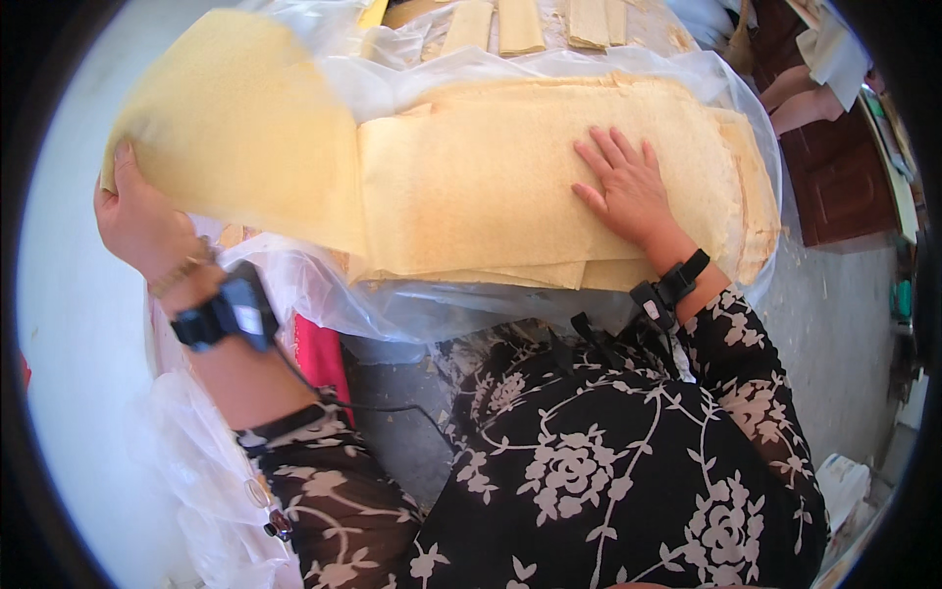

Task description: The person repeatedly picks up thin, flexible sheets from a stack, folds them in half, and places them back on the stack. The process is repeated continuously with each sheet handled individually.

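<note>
My left hand (147, 211) is closed on the left edge of a thin, pale-yellow sheet (240, 128), thumb on top. The sheet is raised off the table at the left, and its right side meets a broad stack of similar sheets (481, 187). Flat on the right part of that stack rests my right hand (628, 191), with fingers spread and nothing in it. Ragged, layered edges show along the stack's right side. Whether the sheets are food or paper is hard to tell.
Clear plastic film (392, 304) lies under the stack and hangs over the table's near edge. Beyond it are several folded yellow strips (520, 25). At the right stand a dark brown cabinet (839, 177) and another person's bare leg (810, 108). Something red-pink (322, 363) hangs below the table edge.
</note>
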`<act>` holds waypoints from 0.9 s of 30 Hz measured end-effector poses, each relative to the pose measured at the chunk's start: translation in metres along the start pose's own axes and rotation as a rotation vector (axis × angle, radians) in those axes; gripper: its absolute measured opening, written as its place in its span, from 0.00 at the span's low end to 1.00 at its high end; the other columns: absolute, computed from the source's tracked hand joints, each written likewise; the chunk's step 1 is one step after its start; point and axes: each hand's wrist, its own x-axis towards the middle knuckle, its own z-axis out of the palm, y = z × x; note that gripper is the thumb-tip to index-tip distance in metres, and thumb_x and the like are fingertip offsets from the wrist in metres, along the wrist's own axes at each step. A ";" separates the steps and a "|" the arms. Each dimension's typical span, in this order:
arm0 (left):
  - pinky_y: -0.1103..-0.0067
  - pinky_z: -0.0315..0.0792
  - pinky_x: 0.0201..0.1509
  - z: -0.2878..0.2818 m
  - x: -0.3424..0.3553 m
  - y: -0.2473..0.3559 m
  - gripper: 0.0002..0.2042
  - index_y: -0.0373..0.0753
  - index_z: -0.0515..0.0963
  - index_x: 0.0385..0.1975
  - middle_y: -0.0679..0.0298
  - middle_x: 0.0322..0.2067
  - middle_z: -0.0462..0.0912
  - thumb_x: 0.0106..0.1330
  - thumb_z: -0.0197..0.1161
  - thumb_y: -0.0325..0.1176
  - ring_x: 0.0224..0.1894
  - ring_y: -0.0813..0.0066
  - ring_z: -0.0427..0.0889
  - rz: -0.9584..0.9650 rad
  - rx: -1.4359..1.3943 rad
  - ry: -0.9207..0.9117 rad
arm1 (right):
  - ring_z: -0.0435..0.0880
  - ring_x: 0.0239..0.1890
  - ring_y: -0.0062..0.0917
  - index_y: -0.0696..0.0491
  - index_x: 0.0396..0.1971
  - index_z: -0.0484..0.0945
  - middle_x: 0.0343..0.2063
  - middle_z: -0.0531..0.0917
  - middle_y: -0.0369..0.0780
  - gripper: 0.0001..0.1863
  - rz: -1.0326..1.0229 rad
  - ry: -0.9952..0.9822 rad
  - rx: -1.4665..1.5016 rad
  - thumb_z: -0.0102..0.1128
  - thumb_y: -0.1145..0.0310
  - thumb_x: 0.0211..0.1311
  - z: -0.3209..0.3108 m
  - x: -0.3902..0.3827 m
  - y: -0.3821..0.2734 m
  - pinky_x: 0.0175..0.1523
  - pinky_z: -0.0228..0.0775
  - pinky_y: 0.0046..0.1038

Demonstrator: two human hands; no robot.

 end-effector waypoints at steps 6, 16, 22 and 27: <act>0.69 0.83 0.49 -0.158 0.183 -0.099 0.27 0.28 0.77 0.60 0.53 0.53 0.86 0.69 0.66 0.43 0.47 0.60 0.89 0.077 0.735 -0.122 | 0.57 0.79 0.38 0.40 0.71 0.71 0.76 0.65 0.40 0.33 0.010 0.022 0.016 0.52 0.41 0.72 -0.002 0.000 -0.002 0.78 0.42 0.57; 0.68 0.79 0.56 -0.121 0.171 -0.047 0.22 0.38 0.85 0.52 0.55 0.48 0.89 0.73 0.61 0.51 0.49 0.59 0.88 0.327 0.867 0.079 | 0.58 0.79 0.39 0.42 0.70 0.72 0.75 0.65 0.41 0.31 0.009 -0.002 0.052 0.53 0.44 0.73 -0.002 -0.001 -0.001 0.78 0.43 0.57; 0.70 0.80 0.39 0.047 -0.039 0.023 0.14 0.55 0.84 0.55 0.59 0.34 0.89 0.72 0.66 0.36 0.35 0.64 0.88 0.778 0.593 -0.281 | 0.72 0.70 0.37 0.52 0.65 0.76 0.66 0.77 0.45 0.30 0.100 0.163 0.535 0.57 0.47 0.73 -0.022 -0.003 0.009 0.74 0.60 0.46; 0.72 0.75 0.28 0.111 -0.279 0.066 0.12 0.42 0.81 0.48 0.64 0.31 0.83 0.66 0.62 0.30 0.28 0.68 0.82 0.952 0.194 -0.758 | 0.89 0.47 0.26 0.58 0.58 0.80 0.46 0.89 0.45 0.31 0.719 -0.202 1.882 0.60 0.44 0.73 -0.066 -0.022 0.039 0.50 0.80 0.30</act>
